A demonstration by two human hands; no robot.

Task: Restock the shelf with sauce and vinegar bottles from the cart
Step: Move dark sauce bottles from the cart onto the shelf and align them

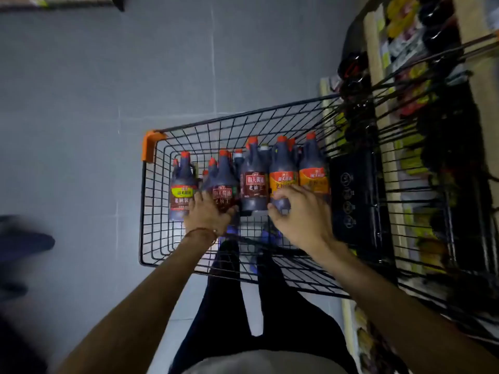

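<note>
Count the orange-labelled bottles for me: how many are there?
2. One orange-labelled bottle is gripped by the right hand; the second orange-labelled bottle stands just right of it, at the row's end. Bottles behind show only caps, so more may be hidden.

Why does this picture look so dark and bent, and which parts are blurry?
Head view: dim overall; the wide lens bows the cart wires; the shelf on the right and a dark shape at the left edge are smeared; the bottles in the middle look fairly sharp.
</note>
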